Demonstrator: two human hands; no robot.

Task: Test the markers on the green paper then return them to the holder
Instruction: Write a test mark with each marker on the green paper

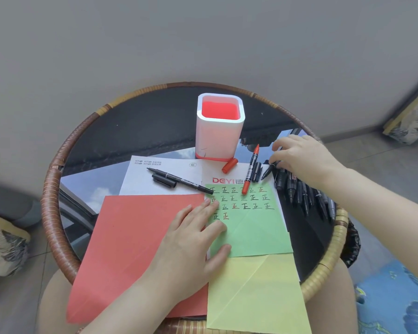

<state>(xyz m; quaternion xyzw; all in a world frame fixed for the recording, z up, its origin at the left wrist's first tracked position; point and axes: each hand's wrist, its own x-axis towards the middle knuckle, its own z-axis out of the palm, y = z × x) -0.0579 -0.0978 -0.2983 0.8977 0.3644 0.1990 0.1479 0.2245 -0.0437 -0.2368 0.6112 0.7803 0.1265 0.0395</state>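
The green paper (251,227) lies on the round table, marked with rows of black and red characters. My left hand (193,239) presses flat on its left edge, fingers straight. My right hand (304,157) reaches over the pile of black markers (302,191) at the right and pinches an uncapped black marker (268,172) near its tip. An uncapped red marker (250,169) lies across the top of the green paper, its red cap (229,165) beside the holder. Another uncapped black marker (179,180) and its cap (164,180) lie on the white sheet. The white holder (217,131) with a red inside stands upright behind, empty.
A red sheet (135,249) and a yellow sheet (256,292) lie beside and below the green one, over a printed white sheet (140,179). The glass-topped table has a wicker rim (56,169). My knees sit under the near edge.
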